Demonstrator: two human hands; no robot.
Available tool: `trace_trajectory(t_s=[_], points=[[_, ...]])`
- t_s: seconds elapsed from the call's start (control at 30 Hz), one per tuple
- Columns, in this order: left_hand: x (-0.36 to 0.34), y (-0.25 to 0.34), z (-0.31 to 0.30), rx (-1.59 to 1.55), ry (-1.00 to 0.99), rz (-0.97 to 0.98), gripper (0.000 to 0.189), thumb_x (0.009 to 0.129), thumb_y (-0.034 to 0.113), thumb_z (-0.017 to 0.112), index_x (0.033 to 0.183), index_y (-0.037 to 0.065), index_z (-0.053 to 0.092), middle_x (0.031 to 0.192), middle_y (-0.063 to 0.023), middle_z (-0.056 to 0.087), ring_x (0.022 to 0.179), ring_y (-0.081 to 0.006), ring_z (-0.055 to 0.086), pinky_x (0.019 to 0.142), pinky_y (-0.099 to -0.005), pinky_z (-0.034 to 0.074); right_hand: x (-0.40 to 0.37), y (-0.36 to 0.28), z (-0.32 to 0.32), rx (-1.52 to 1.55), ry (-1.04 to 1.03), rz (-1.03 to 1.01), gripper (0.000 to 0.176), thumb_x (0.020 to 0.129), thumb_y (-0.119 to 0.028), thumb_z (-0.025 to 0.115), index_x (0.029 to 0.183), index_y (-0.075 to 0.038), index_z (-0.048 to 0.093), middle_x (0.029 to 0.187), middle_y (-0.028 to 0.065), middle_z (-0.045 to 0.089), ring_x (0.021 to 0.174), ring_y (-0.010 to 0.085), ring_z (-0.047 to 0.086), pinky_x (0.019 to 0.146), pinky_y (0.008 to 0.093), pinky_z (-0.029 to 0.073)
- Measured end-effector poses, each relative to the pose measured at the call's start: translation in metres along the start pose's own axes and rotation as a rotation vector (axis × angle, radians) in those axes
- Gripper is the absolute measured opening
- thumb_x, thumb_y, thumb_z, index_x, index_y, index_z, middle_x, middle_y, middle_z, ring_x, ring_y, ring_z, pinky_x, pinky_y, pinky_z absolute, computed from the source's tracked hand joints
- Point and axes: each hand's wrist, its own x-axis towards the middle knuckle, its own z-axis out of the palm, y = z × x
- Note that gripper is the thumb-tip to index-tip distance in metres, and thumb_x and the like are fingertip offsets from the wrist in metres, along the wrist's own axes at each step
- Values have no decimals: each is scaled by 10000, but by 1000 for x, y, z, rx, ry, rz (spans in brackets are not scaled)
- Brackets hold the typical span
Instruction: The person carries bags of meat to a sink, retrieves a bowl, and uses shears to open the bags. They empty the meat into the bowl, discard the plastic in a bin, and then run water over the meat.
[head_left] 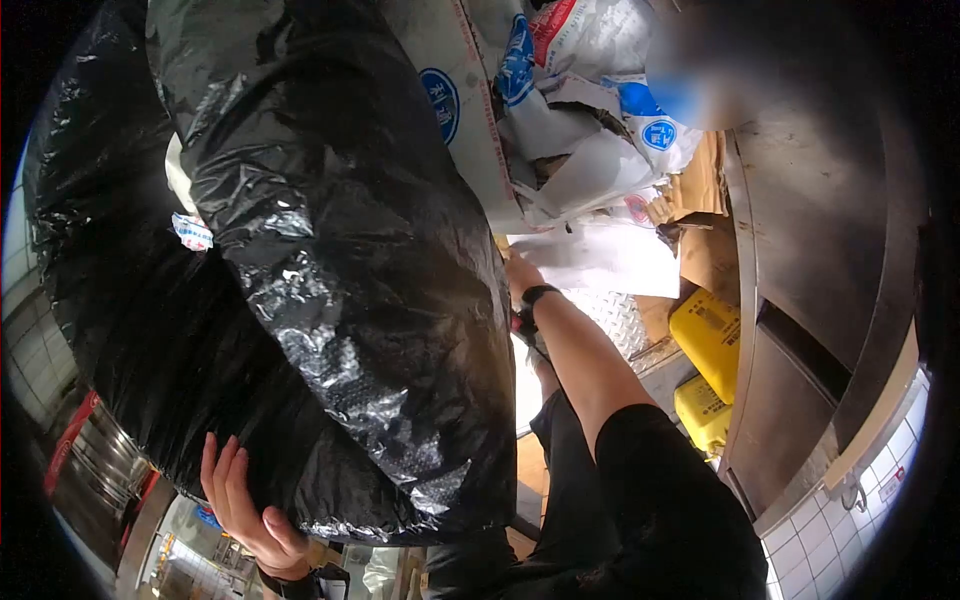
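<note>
Two large, full black plastic bags fill the left and middle of the view: an outer bag (120,290) and one overlapping it (340,200). At the lower left, my left hand (245,505) lies against the underside of the bags, its fingers spread on the plastic. My right hand (522,275) is beside the right edge of the nearer bag, close to a white paper sheet (610,255). Its fingers are partly hidden, so its hold cannot be made out. A small torn printed scrap (192,231) sticks out between the bags.
Crumpled white packaging (590,165) and torn cardboard (703,180) lie at the upper middle. Two yellow containers (708,340) stand right of my forearm. A curved metal surface (815,220) runs along the right. Metal pots (105,465) show at the lower left.
</note>
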Motion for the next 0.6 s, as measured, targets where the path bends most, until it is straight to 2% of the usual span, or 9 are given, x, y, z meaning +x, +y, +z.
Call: trace_trajectory(t_s=[0.07, 0.1, 0.13, 0.2, 0.23, 0.33, 0.4, 0.53, 0.6], points=[[1, 2, -1, -23, -3, 3, 717, 1019, 497, 333, 1202, -138, 610, 1262, -304, 629, 1307, -540, 509, 1094, -589, 390, 15, 18, 17, -103, 27, -73, 345, 802, -83, 649, 1115, 58, 680, 1333, 284, 580, 1082, 406, 687, 918, 468, 572], [1, 1, 0, -25, -9, 5, 717, 1019, 497, 333, 1202, -138, 610, 1262, -304, 629, 1307, -540, 509, 1094, -589, 390, 27, 40, 38, -274, 90, -331, 334, 802, -75, 641, 1102, 66, 682, 1171, 288, 657, 1063, 416, 683, 905, 459, 568], [-1, -1, 2, -54, 9, 8, 686, 1018, 472, 350, 1197, -138, 611, 1254, -300, 633, 1299, -540, 513, 1092, -586, 393, 29, 58, 56, -275, 89, -323, 334, 802, -75, 641, 1102, 66, 682, 1171, 288, 657, 1063, 416, 683, 905, 459, 568], [0, -1, 2, -91, 40, 17, 656, 1018, 447, 367, 1192, -137, 611, 1245, -297, 637, 1291, -541, 518, 1090, -583, 395, 15, 76, 72, -189, 131, -385, 223, 839, -124, 610, 980, 11, 719, 1023, 229, 689, 1015, 429, 662, 919, 507, 524], [2, 0, 0, -83, 44, 49, 622, 1017, 418, 386, 1184, -136, 613, 1236, -293, 642, 1284, -538, 523, 1087, -579, 398, -47, 35, 16, 86, 217, -161, 224, 854, -90, 577, 1014, -3, 708, 1015, 233, 669, 992, 430, 643, 906, 507, 520], [2, 2, -4, -54, 100, 113, 498, 991, 329, 481, 1137, -121, 638, 1190, -266, 660, 1255, -512, 544, 1072, -563, 408, -153, 18, -36, 271, 260, -168, 217, 898, -38, 524, 1051, -10, 675, 1075, 244, 669, 1045, 430, 645, 922, 482, 524], [1, 0, -4, -46, 140, 129, 433, 955, 292, 535, 1110, -94, 655, 1170, -249, 668, 1241, -494, 554, 1066, -558, 412, -230, 10, -70, 400, 450, -238, 213, 859, 28, 523, 980, -6, 695, 1065, 221, 702, 1006, 417, 665, 907, 454, 542], [-3, -7, -3, -63, 242, 208, 345, 899, 263, 627, 1057, -39, 675, 1133, -203, 683, 1204, -452, 574, 1051, -547, 417, -394, -20, -146, 466, 729, -332, 187, 887, 23, 637, 1054, 14, 722, 1135, 191, 707, 1081, 365, 677, 956, 388, 538], [-5, -7, -2, -54, 260, 162, 315, 890, 273, 651, 1018, -15, 676, 1101, -177, 688, 1197, -438, 572, 1062, -557, 409, -476, -50, -193, 520, 694, -255, 221, 894, 13, 650, 1102, 13, 725, 1156, 175, 710, 1091, 342, 681, 954, 386, 538]])
